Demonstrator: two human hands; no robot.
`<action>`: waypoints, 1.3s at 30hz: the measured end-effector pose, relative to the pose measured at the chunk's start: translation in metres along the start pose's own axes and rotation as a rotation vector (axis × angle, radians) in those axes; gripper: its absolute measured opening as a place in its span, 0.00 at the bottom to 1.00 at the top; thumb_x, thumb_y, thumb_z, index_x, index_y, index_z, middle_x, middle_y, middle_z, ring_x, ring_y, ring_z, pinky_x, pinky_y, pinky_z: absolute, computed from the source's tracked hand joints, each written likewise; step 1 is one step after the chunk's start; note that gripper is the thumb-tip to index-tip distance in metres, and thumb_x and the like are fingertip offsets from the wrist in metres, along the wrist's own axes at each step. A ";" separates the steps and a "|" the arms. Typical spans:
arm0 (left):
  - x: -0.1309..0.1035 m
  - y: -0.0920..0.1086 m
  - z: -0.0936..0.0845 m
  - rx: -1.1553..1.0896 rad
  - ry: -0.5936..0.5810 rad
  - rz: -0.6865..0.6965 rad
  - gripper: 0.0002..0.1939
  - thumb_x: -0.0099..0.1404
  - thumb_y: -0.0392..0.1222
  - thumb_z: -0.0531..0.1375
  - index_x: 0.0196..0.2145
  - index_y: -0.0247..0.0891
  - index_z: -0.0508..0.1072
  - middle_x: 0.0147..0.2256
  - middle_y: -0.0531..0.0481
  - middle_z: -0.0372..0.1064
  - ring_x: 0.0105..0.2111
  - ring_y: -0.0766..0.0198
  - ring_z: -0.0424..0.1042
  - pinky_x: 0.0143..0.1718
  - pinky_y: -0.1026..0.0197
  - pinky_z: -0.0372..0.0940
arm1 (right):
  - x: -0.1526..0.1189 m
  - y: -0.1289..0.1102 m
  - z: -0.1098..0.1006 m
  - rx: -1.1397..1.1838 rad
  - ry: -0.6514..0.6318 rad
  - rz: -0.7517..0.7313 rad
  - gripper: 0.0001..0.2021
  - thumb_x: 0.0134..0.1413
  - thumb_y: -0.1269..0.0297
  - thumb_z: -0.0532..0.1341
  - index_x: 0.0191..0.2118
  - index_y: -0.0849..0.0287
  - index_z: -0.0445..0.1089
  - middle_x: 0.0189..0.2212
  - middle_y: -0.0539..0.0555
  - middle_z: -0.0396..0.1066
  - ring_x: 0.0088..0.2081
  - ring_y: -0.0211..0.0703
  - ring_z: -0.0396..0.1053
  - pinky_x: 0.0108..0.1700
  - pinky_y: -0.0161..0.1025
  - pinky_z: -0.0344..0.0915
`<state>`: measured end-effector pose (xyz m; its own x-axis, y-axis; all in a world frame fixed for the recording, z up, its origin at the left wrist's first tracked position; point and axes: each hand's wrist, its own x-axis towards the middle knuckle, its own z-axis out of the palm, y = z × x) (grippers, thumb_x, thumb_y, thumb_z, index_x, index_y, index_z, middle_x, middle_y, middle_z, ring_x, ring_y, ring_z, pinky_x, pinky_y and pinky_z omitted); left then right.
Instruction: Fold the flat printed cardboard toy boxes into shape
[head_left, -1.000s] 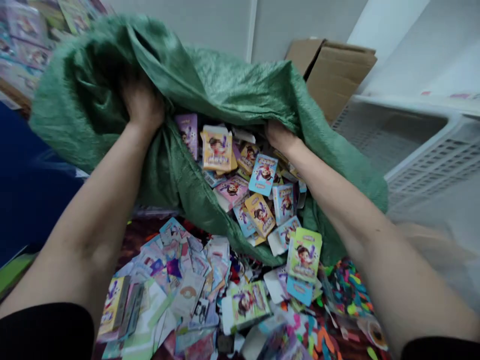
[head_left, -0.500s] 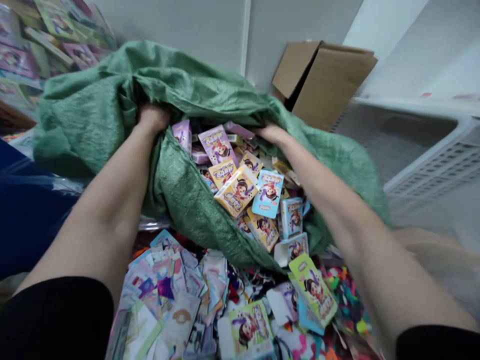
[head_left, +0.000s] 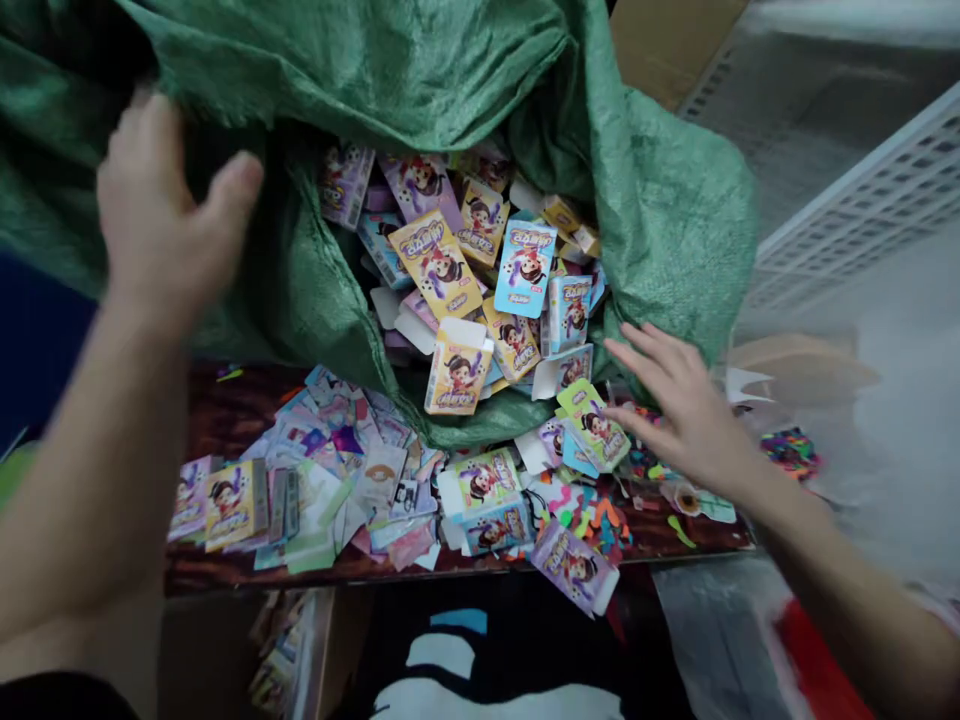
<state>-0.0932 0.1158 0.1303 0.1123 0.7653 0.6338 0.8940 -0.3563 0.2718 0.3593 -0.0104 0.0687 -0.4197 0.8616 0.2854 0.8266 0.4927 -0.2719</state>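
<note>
A large green woven sack [head_left: 660, 180] lies on the table with its mouth toward me. Inside and spilling at its lip are many small printed card boxes, among them a yellow box [head_left: 459, 368] and a blue box [head_left: 525, 268]. My left hand [head_left: 161, 190], a little blurred, is over the sack's left side with thumb and fingers apart. At the sack's lower right, my right hand [head_left: 671, 400] has its fingers spread, close to a green box [head_left: 595, 425]. Neither hand holds anything that I can see.
Loose printed cards and stickers [head_left: 330, 460] cover the left of the dark wooden table [head_left: 675, 545]. Colourful small pieces [head_left: 600, 515] lie near a purple box [head_left: 574, 565] overhanging the front edge. White plastic baskets [head_left: 847, 220] stand right; a cardboard box [head_left: 667, 45] is behind.
Both hands have let go of the sack's rim and come apart. The view has tilted down toward the table. A yellow box has slid to the sack's lip, and the sack mouth lies wider.
</note>
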 end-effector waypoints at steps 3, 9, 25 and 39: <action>-0.106 0.053 0.020 0.041 0.034 0.136 0.40 0.70 0.59 0.54 0.71 0.44 0.42 0.73 0.49 0.31 0.72 0.44 0.34 0.71 0.37 0.35 | -0.047 0.020 0.046 -0.100 0.074 0.113 0.36 0.63 0.46 0.55 0.71 0.52 0.48 0.70 0.62 0.48 0.69 0.66 0.46 0.64 0.68 0.52; -0.191 0.056 0.103 0.012 -0.322 0.149 0.33 0.65 0.53 0.61 0.65 0.45 0.61 0.71 0.38 0.39 0.71 0.36 0.38 0.66 0.25 0.31 | -0.013 0.066 0.102 -0.022 0.019 0.278 0.41 0.61 0.41 0.53 0.72 0.57 0.43 0.67 0.68 0.52 0.66 0.69 0.52 0.62 0.67 0.55; 0.005 0.003 0.174 -0.188 -0.060 -0.050 0.17 0.67 0.31 0.47 0.48 0.40 0.69 0.67 0.47 0.55 0.69 0.61 0.47 0.71 0.45 0.43 | 0.214 0.110 0.114 0.135 0.111 0.212 0.43 0.59 0.33 0.49 0.71 0.54 0.45 0.71 0.61 0.48 0.70 0.63 0.44 0.67 0.67 0.45; -0.056 0.019 0.124 -0.430 -0.317 -0.190 0.30 0.54 0.39 0.63 0.56 0.41 0.69 0.67 0.50 0.55 0.70 0.51 0.47 0.72 0.44 0.44 | 0.127 0.079 0.078 0.146 0.004 0.180 0.42 0.55 0.31 0.53 0.68 0.53 0.55 0.66 0.62 0.59 0.65 0.66 0.56 0.64 0.68 0.52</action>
<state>-0.0290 0.1326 0.0098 0.1504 0.9372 0.3145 0.6615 -0.3319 0.6725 0.3417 0.1472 0.0118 -0.2683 0.9369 0.2241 0.8251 0.3436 -0.4485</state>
